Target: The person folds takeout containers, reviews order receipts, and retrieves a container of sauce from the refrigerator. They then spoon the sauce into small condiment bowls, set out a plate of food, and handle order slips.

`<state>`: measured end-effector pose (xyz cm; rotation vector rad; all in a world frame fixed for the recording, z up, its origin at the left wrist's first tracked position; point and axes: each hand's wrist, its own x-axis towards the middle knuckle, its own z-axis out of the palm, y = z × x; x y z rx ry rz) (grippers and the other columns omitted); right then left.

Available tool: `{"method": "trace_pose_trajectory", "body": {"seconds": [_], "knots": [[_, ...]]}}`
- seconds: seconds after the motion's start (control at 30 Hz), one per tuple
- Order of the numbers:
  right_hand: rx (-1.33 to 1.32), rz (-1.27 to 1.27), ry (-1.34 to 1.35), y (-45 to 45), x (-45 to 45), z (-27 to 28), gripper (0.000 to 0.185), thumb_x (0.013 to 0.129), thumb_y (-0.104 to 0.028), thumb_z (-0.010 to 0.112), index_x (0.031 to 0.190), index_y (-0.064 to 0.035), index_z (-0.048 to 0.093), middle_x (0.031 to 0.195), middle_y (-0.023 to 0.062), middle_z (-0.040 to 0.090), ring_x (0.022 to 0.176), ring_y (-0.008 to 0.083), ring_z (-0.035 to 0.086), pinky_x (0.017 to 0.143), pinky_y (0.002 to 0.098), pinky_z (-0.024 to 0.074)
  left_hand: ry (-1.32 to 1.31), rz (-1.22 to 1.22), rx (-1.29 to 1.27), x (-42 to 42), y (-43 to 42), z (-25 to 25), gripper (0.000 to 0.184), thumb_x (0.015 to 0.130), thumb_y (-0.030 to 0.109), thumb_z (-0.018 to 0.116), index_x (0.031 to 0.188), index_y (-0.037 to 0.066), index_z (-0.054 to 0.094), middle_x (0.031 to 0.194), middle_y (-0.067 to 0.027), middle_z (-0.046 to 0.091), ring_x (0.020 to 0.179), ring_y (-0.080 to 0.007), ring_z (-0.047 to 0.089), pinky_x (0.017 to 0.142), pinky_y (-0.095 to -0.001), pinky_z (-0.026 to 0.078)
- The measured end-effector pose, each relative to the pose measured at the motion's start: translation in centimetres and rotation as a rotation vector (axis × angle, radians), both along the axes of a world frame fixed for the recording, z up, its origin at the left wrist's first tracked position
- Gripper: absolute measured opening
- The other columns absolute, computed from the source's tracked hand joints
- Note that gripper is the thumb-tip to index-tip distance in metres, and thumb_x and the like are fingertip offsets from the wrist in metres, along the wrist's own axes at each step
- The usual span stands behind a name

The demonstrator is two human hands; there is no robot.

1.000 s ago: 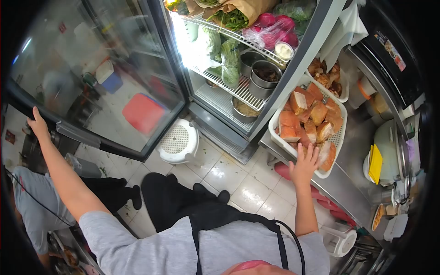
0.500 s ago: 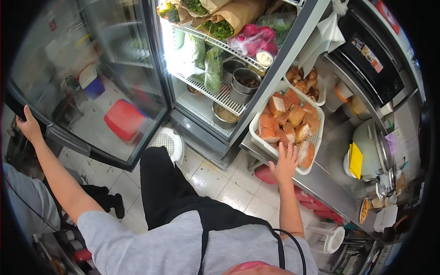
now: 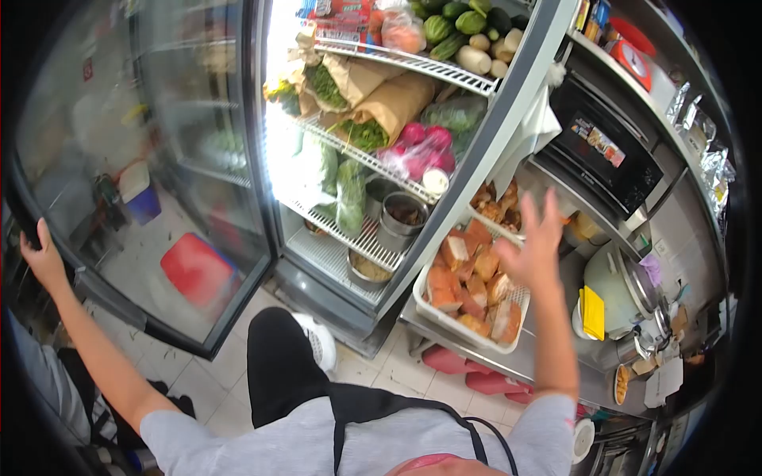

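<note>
On the far left, my left hand [image 3: 44, 258] grips the edge of the open glass fridge door [image 3: 198, 337]. My right hand [image 3: 533, 247] is raised with its fingers spread and nothing in it, above a white basket [image 3: 476, 339] of orange-brown chunks [image 3: 468, 274]. The lit fridge stands between my arms. Its shelves hold green vegetables [image 3: 444, 32], brown paper bundles of greens [image 3: 397, 103], a bag of pink vegetables [image 3: 421, 151], bagged greens [image 3: 350, 194] and metal pots [image 3: 403, 218].
A black oven [image 3: 599, 143] stands right of the fridge, over a steel counter. A large pot [image 3: 611, 278] and a yellow item [image 3: 591, 313] are at the right. A white stool [image 3: 317, 341] is beside my leg. A co-worker's grey sleeve [image 3: 48, 381] shows at lower left.
My right hand has lifted from the basket's near edge and moved up and forward. The view has tilted up, showing the fridge's upper shelf. My left hand remains on the door.
</note>
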<state>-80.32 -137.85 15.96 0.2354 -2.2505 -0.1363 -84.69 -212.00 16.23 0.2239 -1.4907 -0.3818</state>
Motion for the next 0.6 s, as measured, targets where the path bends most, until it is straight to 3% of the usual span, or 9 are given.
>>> {"method": "trace_pose_trajectory", "body": {"seconds": [0.1,0.13,0.2,0.3,0.4,0.43,0.47,0.5,0.6], "knots": [[0.258,0.184,0.423,-2.7,-4.9,15.2,0.057,0.068,-0.028,0.060,0.117,-0.0081,0.041,0.119,0.0200,0.037,0.110,0.0341,0.035,0.090,0.0427,0.0269,0.004,0.186,-0.157,0.3,-0.4,0.3,0.045,0.078,0.028,0.056,0.103,-0.009,0.047,0.100,-0.0184,0.053,0.092,-0.0248,0.051,0.081,-0.0303,0.038],[0.379,0.205,0.567,-3.2,-6.9,19.8,0.048,0.073,-0.026,0.054,0.114,-0.0026,0.042,0.113,0.0173,0.046,0.107,0.0328,0.040,0.090,0.0382,0.0300,-0.015,0.275,-0.224,0.0,-0.7,0.5,0.040,0.078,0.025,0.056,0.100,-0.009,0.050,0.100,-0.0197,0.053,0.093,-0.0270,0.051,0.082,-0.0320,0.038],[0.444,0.025,0.704,-6.1,-9.5,26.1,0.042,0.074,-0.026,0.051,0.110,-0.0038,0.045,0.108,0.0177,0.048,0.103,0.0310,0.043,0.088,0.0369,0.0328,-0.040,0.462,-0.360,-1.0,-1.3,0.9,0.037,0.079,0.023,0.055,0.097,-0.009,0.051,0.100,-0.0209,0.053,0.092,-0.0289,0.051,0.081,-0.0335,0.039],[0.441,-0.348,0.639,-7.6,-13.7,31.3,0.048,0.069,-0.021,0.054,0.112,-0.0005,0.042,0.111,0.0178,0.046,0.107,0.0293,0.039,0.092,0.0373,0.0288,0.069,0.739,-0.531,-4.4,0.9,1.9,0.039,0.078,0.024,0.054,0.099,-0.008,0.047,0.099,-0.0206,0.050,0.089,-0.0280,0.049,0.077,-0.0328,0.038],[0.513,-0.232,0.804,-7.0,-16.4,30.2,0.045,0.069,-0.020,0.052,0.109,0.0003,0.043,0.108,0.0181,0.047,0.103,0.0294,0.041,0.091,0.0369,0.0296,0.292,0.961,-0.588,-8.7,5.4,3.9,0.042,0.078,0.025,0.053,0.102,-0.008,0.042,0.099,-0.0202,0.046,0.086,-0.0270,0.047,0.072,-0.0321,0.038],[0.323,-0.256,0.719,-7.7,-16.3,30.3,0.041,0.069,-0.020,0.052,0.105,0.0001,0.046,0.104,0.0181,0.049,0.102,0.0294,0.042,0.091,0.0366,0.0296,0.364,0.971,-0.579,-10.8,7.1,5.1,0.043,0.078,0.026,0.053,0.102,-0.007,0.041,0.099,-0.0201,0.045,0.085,-0.0267,0.046,0.070,-0.0318,0.038],[0.357,-0.265,0.848,-7.6,-17.2,30.2,0.039,0.069,-0.021,0.052,0.102,-0.0001,0.047,0.102,0.0178,0.050,0.100,0.0296,0.044,0.088,0.0370,0.0324,0.417,0.938,-0.557,-13.5,9.0,6.6,0.044,0.078,0.026,0.052,0.103,-0.007,0.039,0.099,-0.0200,0.044,0.084,-0.0264,0.045,0.069,-0.0316,0.038],[0.431,-0.399,0.809,-6.5,-18.0,32.2,0.045,0.074,-0.033,0.056,0.108,-0.0036,0.048,0.100,0.0151,0.054,0.095,0.0295,0.049,0.082,0.0335,0.0369,0.461,0.839,-0.540,-16.5,11.5,9.3,0.045,0.078,0.027,0.052,0.104,-0.007,0.038,0.098,-0.0199,0.043,0.083,-0.0261,0.045,0.067,-0.0314,0.038],[0.423,-0.183,0.820,-5.6,-18.1,32.8,0.037,0.071,-0.023,0.061,0.099,-0.0001,0.052,0.090,0.0148,0.057,0.085,0.0255,0.054,0.074,0.0305,0.0411,0.606,0.043,-0.586,-27.4,22.0,21.0,0.034,0.078,0.016,0.054,0.103,-0.004,0.045,0.093,-0.0176,0.050,0.079,-0.0227,0.051,0.068,-0.0302,0.042]]}}
